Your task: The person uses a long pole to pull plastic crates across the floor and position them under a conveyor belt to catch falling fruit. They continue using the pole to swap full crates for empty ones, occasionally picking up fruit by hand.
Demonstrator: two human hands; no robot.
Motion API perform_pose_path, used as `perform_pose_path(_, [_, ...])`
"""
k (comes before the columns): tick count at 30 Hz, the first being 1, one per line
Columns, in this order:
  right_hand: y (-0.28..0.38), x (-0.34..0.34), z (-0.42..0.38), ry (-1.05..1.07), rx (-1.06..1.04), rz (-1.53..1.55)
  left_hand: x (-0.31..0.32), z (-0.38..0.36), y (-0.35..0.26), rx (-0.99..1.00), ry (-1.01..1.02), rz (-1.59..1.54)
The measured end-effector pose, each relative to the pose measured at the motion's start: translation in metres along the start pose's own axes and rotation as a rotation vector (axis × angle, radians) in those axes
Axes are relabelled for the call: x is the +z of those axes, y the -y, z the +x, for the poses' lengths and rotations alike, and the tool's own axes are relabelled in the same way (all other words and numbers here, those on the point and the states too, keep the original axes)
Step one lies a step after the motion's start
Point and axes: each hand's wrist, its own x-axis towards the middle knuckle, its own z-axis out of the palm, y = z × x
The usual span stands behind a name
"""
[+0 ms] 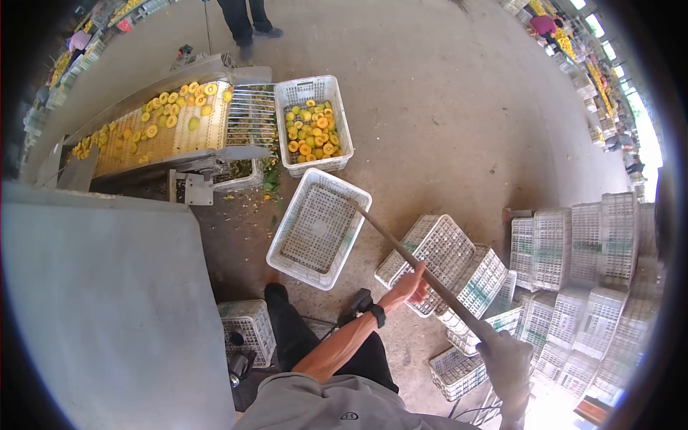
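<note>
A long, thin pole (448, 297) slants across the view, its far end over the right rim of a white plastic crate (278, 256) whose slotted bottom shows. My left hand (410, 285), bare with a dark band at the wrist, is closed around the pole partway along. In a pale glove, my right hand (505, 355) grips its near end. Beyond that crate, a second white crate (342, 140) holds halved yellow-orange fruit (313, 134). It stands at the end of a conveyor belt (161, 140) carrying more fruit halves.
Tilted crates (444, 247) lie to the right, beside tall stacks of crates (566, 244). A large grey metal panel (107, 301) fills the left side. One crate (247, 326) stands by my leg. A person's legs (240, 18) are at the top; other people work far off.
</note>
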Motion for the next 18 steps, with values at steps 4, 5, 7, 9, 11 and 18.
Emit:
perform_pose_path(4, [0.02,0.013,0.049,0.022,0.026,0.144,-0.153,0.043,0.033,0.208,-0.707,0.664])
perform_pose_path(5, [0.035,0.014,0.058,0.033,0.147,0.227,-0.202,0.042,0.028,0.129,-0.742,0.612])
perform_pose_path(7, [0.04,0.001,0.09,0.064,0.353,0.379,-0.29,0.054,0.041,0.29,-0.959,0.77])
perform_pose_path(9, [0.023,0.02,0.101,0.073,0.293,0.225,-0.398,0.069,0.072,0.156,-1.081,1.008])
perform_pose_path(11, [0.035,0.017,0.114,-0.049,0.151,0.07,-0.471,0.064,0.072,-0.101,-1.017,0.998])
perform_pose_path(18, [0.055,-0.034,0.156,0.239,0.783,0.299,-0.57,0.106,0.146,-0.194,-0.961,1.028])
